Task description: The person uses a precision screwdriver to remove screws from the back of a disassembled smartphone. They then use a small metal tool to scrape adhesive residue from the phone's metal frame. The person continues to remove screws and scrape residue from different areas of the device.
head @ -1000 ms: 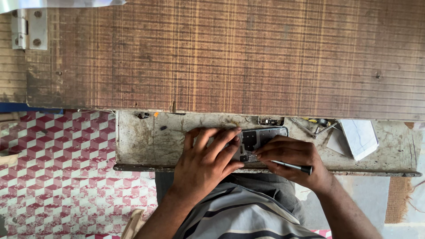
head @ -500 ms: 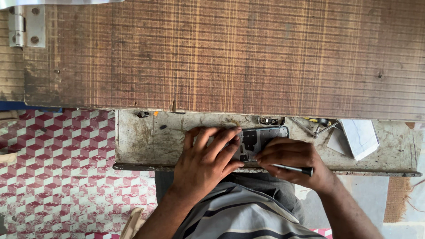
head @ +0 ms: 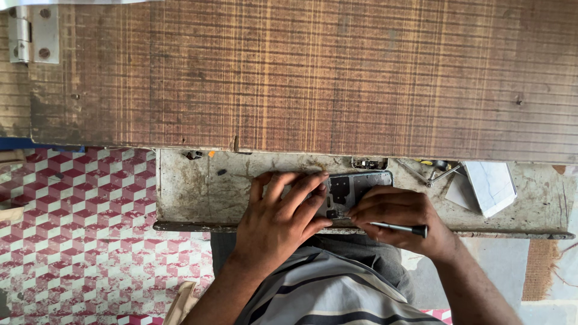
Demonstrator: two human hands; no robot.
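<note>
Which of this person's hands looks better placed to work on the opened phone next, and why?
Probably the right hand: it grips a thin screwdriver whose tip sits at the opened phone. The left hand lies flat across the phone's other end, seemingly steadying it on the worn tray.

Two hands (head: 283,216), one opened phone (head: 355,188), one screwdriver (head: 400,228), one hinge (head: 35,33), one tweezers (head: 442,174).

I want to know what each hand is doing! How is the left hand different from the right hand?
The left hand lies flat with fingers spread, pressing on the opened phone. The right hand is curled and pinches a thin screwdriver. The left hand holds no tool and covers the phone's left part; the right hand sits at its lower right edge. Both rest over the worn work tray.
</note>
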